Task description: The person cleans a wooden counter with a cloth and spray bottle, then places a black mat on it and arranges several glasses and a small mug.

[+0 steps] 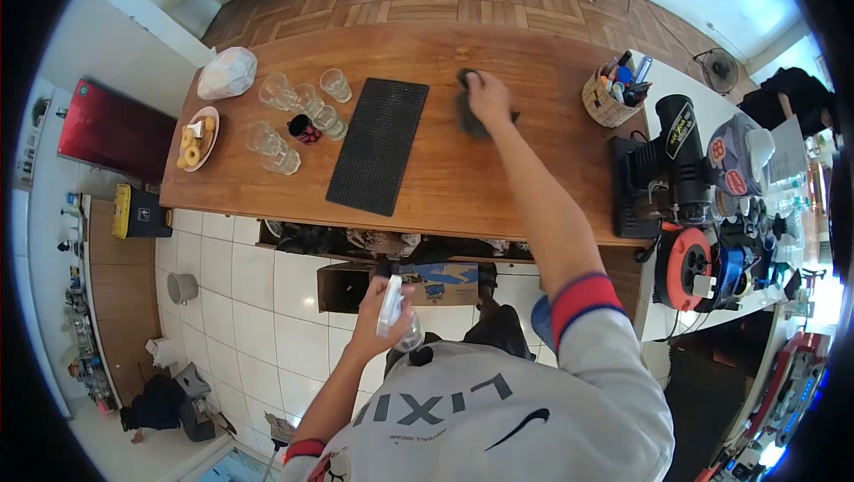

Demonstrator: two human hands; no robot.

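Note:
My right hand [489,101] is pressed down on a dark cloth [471,120] on the wooden table [480,184], its fingers closed over it. Part of the cloth is hidden under the hand. Low in front of my body, my left hand [375,320] grips a spray bottle with a white top [390,306] and a clear body. A black ribbed mat [378,146] lies on the table to the left of the cloth.
Several clear glasses [277,91] and a dark patterned cup [303,129] stand left of the mat. Farther left are a plate of doughnuts [197,139] and a white plastic bag [228,73]. A pen basket [612,95] and a black machine [663,162] stand to the right.

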